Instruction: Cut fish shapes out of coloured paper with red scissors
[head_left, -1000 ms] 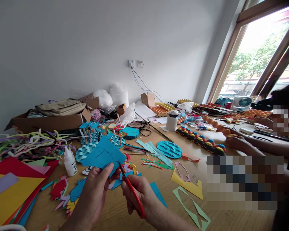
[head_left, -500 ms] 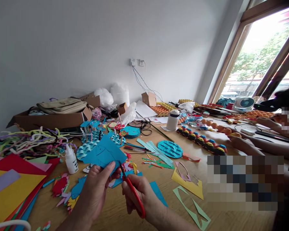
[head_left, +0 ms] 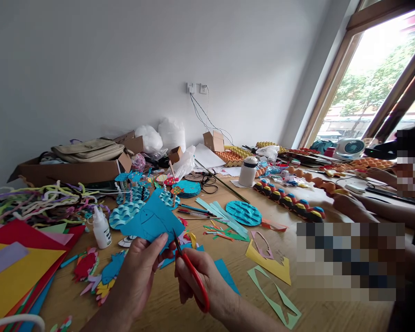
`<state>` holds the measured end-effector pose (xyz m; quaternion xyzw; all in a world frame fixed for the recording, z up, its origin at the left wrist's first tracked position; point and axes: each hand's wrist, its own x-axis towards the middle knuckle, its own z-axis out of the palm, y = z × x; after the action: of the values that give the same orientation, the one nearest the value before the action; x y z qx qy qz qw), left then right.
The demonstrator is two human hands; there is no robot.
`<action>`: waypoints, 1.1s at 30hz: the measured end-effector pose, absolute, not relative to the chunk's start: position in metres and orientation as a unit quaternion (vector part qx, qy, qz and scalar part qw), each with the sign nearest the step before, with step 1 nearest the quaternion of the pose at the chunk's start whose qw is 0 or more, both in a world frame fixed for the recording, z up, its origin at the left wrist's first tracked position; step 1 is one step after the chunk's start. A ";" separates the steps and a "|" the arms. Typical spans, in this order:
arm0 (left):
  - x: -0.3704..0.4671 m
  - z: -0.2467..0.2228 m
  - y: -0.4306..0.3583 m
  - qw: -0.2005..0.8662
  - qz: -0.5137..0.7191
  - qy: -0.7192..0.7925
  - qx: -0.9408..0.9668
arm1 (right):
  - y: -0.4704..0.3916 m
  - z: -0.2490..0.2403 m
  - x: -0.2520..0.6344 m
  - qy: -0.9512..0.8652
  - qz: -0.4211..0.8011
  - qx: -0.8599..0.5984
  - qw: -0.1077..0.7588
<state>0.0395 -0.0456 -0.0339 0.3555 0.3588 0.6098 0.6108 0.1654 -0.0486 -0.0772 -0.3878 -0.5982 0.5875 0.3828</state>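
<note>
My left hand (head_left: 143, 267) pinches the lower edge of a blue sheet of paper (head_left: 154, 216), which has a fish outline drawn on it in dark lines. In my right hand (head_left: 205, 281) are red-handled scissors (head_left: 198, 281), their dark blades at the paper's right edge, close to my left fingertips. Blue paper pieces (head_left: 227, 276) lie on the table under and beside my hands. Left of my left hand are cut paper fish, one blue (head_left: 113, 267) and one red (head_left: 85, 265), and a white glue bottle (head_left: 102, 229).
Coloured sheets (head_left: 24, 263) are stacked at the left, below pipe cleaners (head_left: 55, 203). Pens (head_left: 197, 212), paper scraps (head_left: 269, 263), a white bottle (head_left: 248, 172) and a painted egg-tray strip (head_left: 288, 200) lie ahead and right. Another person's hand (head_left: 351, 207) reaches in from the right.
The blue paper has shifted slightly right and up, and the scissors' blades look a little wider apart. The other person's hand has moved slightly.
</note>
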 end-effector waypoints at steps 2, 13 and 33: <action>0.039 -0.034 -0.046 0.610 0.609 0.357 0.360 | -0.048 -0.078 0.165 -0.595 0.587 -0.391 0.384; 0.032 -0.031 -0.044 0.616 0.583 0.371 0.377 | -0.050 -0.063 0.165 -0.577 0.603 -0.403 0.376; 0.015 -0.028 -0.037 0.614 0.506 0.398 0.456 | -0.047 -0.071 0.169 -0.606 0.598 -0.391 0.349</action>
<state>0.0153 -0.0373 -0.0279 0.4563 0.3983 0.5065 0.6137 0.1687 -0.0473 -0.0707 -0.3910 -0.6064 0.5981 0.3487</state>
